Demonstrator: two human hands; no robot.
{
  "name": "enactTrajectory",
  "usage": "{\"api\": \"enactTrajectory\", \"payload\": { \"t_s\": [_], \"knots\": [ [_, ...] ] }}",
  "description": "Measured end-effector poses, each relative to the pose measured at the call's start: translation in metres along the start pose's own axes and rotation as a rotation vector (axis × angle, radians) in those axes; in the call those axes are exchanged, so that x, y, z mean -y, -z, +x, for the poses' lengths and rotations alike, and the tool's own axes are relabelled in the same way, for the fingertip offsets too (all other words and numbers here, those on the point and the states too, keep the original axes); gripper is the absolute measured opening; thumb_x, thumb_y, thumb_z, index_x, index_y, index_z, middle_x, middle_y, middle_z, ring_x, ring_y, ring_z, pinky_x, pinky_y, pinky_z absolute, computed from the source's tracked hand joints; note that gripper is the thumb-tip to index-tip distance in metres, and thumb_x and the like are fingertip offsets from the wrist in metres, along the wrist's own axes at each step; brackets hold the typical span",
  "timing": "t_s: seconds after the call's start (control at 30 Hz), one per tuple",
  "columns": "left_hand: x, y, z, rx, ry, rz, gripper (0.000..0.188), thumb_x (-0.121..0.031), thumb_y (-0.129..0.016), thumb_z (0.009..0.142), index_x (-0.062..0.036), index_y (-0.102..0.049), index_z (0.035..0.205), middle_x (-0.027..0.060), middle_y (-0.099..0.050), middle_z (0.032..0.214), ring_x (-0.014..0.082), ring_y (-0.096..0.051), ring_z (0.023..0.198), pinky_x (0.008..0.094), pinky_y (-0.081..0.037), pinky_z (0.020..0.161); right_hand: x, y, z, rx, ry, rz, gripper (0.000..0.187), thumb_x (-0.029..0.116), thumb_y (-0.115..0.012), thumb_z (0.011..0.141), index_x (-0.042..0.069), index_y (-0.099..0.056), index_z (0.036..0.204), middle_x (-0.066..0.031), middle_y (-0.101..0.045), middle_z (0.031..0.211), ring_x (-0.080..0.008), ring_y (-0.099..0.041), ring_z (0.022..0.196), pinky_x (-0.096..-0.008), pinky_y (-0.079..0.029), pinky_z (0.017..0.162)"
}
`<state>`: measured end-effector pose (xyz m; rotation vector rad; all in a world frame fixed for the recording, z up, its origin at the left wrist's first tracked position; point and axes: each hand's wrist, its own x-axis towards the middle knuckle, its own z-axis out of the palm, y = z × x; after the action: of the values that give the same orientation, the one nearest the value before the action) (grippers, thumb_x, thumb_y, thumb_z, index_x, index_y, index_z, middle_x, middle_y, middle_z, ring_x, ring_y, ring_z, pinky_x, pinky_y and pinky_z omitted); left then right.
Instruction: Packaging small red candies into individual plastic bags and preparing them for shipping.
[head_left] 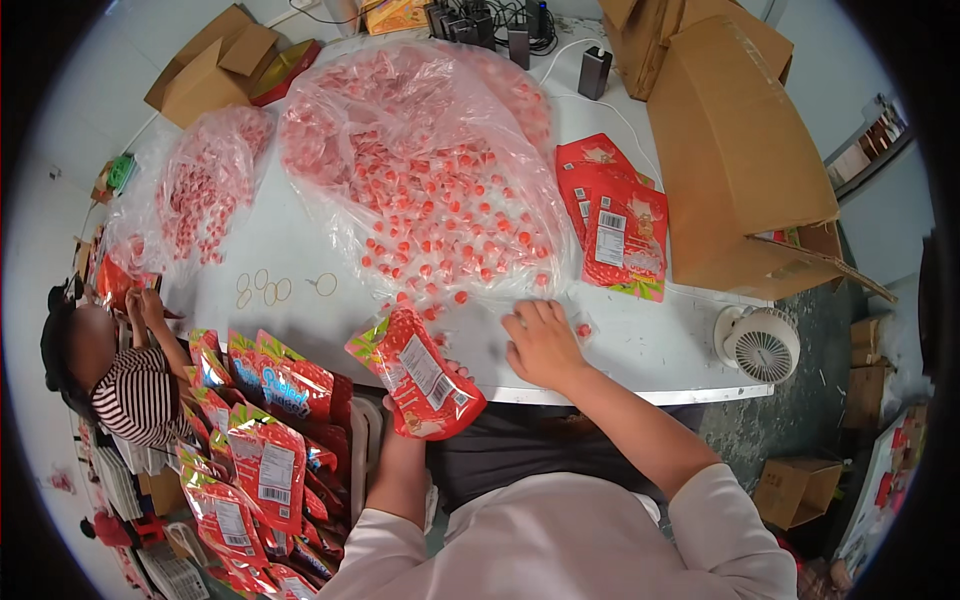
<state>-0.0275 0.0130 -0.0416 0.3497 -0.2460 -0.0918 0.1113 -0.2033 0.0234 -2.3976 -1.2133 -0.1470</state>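
Note:
My left hand [457, 369] grips a red foil pouch [425, 378] with a green corner, tilted over the table's near edge. The fingertips show past its right side, while the palm is hidden beneath it. Palm down on the white table, my right hand [545, 346] has its thumb apart from the bent fingers; what lies under it is hidden. Just right of it is a wrapped red candy [584, 330]. Loose wrapped candies [432, 312] lie between the pouch and a large clear plastic bag [430, 170], which spills many more.
Red pouches [625, 235] lie stacked beside a tall cardboard box [735, 150]. A white fan [760, 343] stands at the right edge. Several rubber bands [265, 287] lie left. Filled pouches [265, 465] crowd beside my left arm. Another person [135, 385] works at far left near a second candy bag [205, 190].

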Motion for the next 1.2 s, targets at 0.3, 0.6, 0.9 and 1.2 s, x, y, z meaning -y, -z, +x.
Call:
{"api": "enactTrajectory", "payload": {
  "t_s": [0.3, 0.6, 0.9, 1.2],
  "knots": [
    [0.005, 0.005, 0.002, -0.022, 0.001, 0.015, 0.115, -0.058, -0.088, 0.059, -0.0155, -0.033, 0.151, 0.0138, -0.052, 0.138, 0.0356, -0.044, 0.131, 0.0580, -0.028, 0.115, 0.014, -0.038, 0.050, 0.016, 0.008, 0.060, 0.035, 0.026, -0.068, 0.082, 0.010, -0.063, 0.112, -0.0156, -0.050, 0.120, -0.0335, -0.049, 0.115, -0.0464, -0.043, 0.098],
    [0.002, 0.006, 0.000, -0.010, 0.014, 0.026, 0.115, -0.059, -0.088, 0.058, -0.0145, -0.035, 0.150, 0.0147, -0.052, 0.138, 0.0360, -0.044, 0.132, 0.0572, -0.028, 0.115, -0.004, -0.005, -0.009, 0.076, 0.048, -0.017, 0.026, 0.020, -0.070, 0.075, 0.007, -0.061, 0.096, -0.0122, -0.053, 0.103, -0.0302, -0.050, 0.101, -0.0429, -0.041, 0.090],
    [0.006, 0.004, 0.002, -0.018, 0.020, 0.031, 0.111, -0.061, -0.087, 0.057, -0.0102, -0.042, 0.145, 0.0124, -0.054, 0.135, 0.0344, -0.046, 0.129, 0.0557, -0.029, 0.115, -0.015, -0.016, 0.020, -0.116, -0.319, -0.097, 0.051, 0.030, -0.070, 0.084, 0.005, -0.055, 0.125, -0.0242, -0.039, 0.142, -0.0432, -0.037, 0.133, -0.0528, -0.035, 0.108],
    [0.006, -0.003, 0.004, -0.091, -0.008, 0.040, 0.126, -0.065, -0.087, 0.055, -0.0118, -0.023, 0.150, 0.0154, -0.056, 0.131, 0.0349, -0.050, 0.125, 0.0498, -0.035, 0.111, -0.022, -0.014, 0.024, 0.005, -0.307, -0.015, 0.072, 0.036, -0.067, 0.086, 0.001, -0.041, 0.142, -0.0206, -0.036, 0.149, -0.0371, -0.040, 0.129, -0.0483, -0.034, 0.105]
  ]
}}
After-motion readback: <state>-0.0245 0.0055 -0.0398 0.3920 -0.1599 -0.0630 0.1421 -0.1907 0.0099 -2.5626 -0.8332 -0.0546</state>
